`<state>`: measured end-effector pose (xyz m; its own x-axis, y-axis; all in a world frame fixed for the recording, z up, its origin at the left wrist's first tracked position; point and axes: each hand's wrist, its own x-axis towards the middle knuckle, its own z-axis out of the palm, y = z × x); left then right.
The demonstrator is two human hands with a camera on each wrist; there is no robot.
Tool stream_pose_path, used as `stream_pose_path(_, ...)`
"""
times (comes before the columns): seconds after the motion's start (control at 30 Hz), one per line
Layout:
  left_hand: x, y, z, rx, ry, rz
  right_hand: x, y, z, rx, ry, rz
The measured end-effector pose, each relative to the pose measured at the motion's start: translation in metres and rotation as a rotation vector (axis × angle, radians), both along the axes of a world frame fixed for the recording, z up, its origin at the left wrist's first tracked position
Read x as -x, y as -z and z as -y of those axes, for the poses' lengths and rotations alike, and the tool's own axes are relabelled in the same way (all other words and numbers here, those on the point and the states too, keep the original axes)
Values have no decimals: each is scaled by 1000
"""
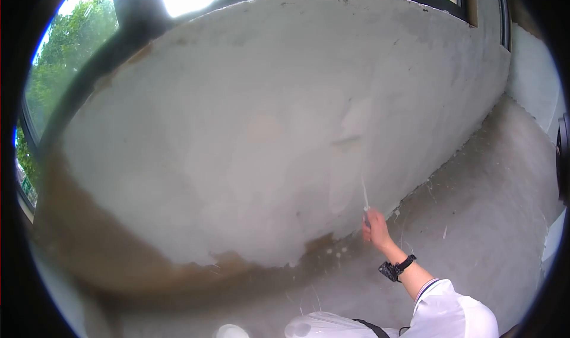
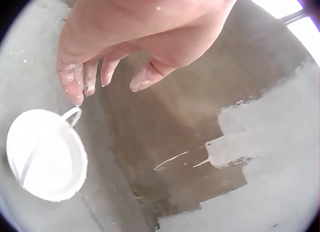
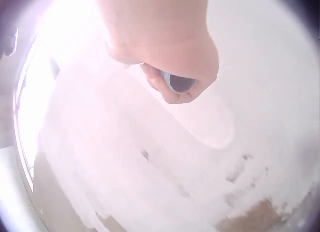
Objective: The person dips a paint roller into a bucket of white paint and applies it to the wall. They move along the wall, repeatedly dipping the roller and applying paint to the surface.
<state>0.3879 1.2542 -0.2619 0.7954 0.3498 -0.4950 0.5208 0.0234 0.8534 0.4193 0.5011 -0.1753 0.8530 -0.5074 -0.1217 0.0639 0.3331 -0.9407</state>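
My right hand [image 1: 375, 228] grips the dark handle of a putty knife [image 1: 365, 194], its thin pale blade seen nearly edge-on against the lower right of the plastered wall [image 1: 237, 100]. In the right wrist view, the round dark handle end [image 3: 181, 84] shows inside the curled fingers. My left hand [image 2: 145, 27] appears only in its wrist view, fingers loosely bent and spotted with white. Just below its fingertips is a white bucket [image 2: 80, 164], whose thin handle [image 2: 75, 112] sticks out beside the rim, overlapping the longest fingertip in this view.
Brown bare patches [image 1: 130, 261] run along the wall's lower left edge. Grey floor [image 1: 475, 207] with white splashes meets the wall's foot. Dark-framed windows [image 1: 71, 59] stand above and left. A dark smear [image 1: 347, 141] marks the plaster above the right hand.
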Motion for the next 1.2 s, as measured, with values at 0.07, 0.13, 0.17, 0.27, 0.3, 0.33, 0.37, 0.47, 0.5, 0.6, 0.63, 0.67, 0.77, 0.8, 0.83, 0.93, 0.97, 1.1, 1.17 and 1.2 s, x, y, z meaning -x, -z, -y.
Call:
stream_pose_path(0.07,-25,-86,50,-60,-60,2,-13,-35,8,12,3,24)
stream_pose_path(0.13,-41,-99,36,-51,23,191,-13,-49,3,71,-3,53)
stream_pose_path(0.17,-56,-91,13,-42,84,333,-8,-36,1,49,-15,33)
stream_pose_path(0.27,-38,-234,119,-317,221,502,-2,16,-7,16,-48,18)
stream_pose_path(0.3,-32,-267,146,-397,232,534,7,38,-18,186,6,-67)
stream_pose_path(0.33,-19,-298,178,-409,227,527,14,60,-27,356,59,-150)
stream_pose_path(0.37,-3,-327,214,-396,233,571,19,84,-34,348,49,-151)
stream_pose_path(0.47,35,-365,303,-284,184,660,38,160,-46,364,39,-254)
stream_pose_path(0.5,45,-368,323,-297,210,787,45,182,-46,400,18,-316)
stream_pose_path(0.6,55,-368,352,-283,244,935,57,227,-45,433,-40,-419)
stream_pose_path(0.63,52,-367,358,-246,246,932,61,235,-45,431,-69,-449)
stream_pose_path(0.67,49,-365,363,-208,249,931,63,226,-46,428,-75,-458)
stream_pose_path(0.77,29,-336,358,-125,203,786,54,213,-49,165,-162,-675)
stream_pose_path(0.8,23,-325,355,-89,185,702,51,220,-53,157,-158,-701)
stream_pose_path(0.83,20,-317,354,-88,175,701,51,220,-54,154,-161,-732)
stream_pose_path(0.93,22,-303,348,-172,236,658,51,215,-62,154,-181,-726)
stream_pose_path(0.97,25,-303,347,-51,238,633,53,209,-67,161,-191,-729)
stream_pose_path(1.1,20,-286,349,88,197,640,48,161,-71,194,-184,-645)
stream_pose_path(1.17,16,-263,335,43,197,603,53,133,-71,197,-196,-638)
stream_pose_path(1.2,18,-263,339,48,178,575,58,118,-70,139,-224,-592)
